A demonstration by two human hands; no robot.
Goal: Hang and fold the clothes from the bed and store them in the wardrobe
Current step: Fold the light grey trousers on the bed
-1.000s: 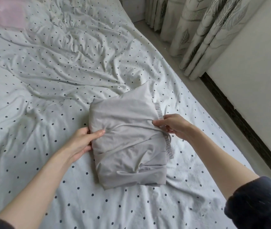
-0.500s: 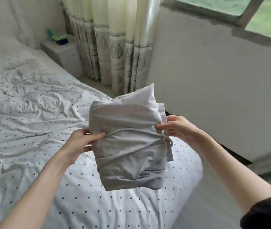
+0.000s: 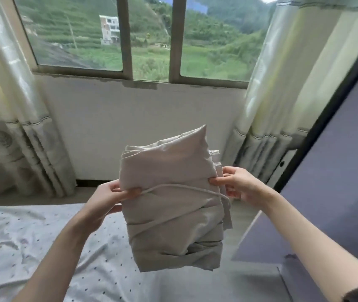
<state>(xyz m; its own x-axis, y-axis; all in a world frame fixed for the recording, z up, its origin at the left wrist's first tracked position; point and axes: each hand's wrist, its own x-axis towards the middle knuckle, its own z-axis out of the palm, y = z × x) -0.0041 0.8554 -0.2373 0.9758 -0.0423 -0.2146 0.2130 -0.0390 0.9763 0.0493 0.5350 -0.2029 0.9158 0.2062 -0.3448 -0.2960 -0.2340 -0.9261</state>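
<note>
A folded grey garment (image 3: pixel 173 214) with a drawstring across its front is held up in the air in front of me, above the foot of the bed. My left hand (image 3: pixel 110 198) pinches its left edge, thumb on top. My right hand (image 3: pixel 237 184) pinches the right edge, where the ribbed waistband shows. A grey-lilac wardrobe panel (image 3: pixel 337 171) stands close on the right.
The bed (image 3: pixel 25 247) with a white dotted sheet fills the lower left. Ahead is a white wall under a window (image 3: pixel 152 40), with pale curtains (image 3: pixel 10 127) on both sides. A strip of floor runs between the bed and the wardrobe.
I have lifted the folded garment off the bed with both hands and turned right, so the window and the wardrobe panel have come into view.
</note>
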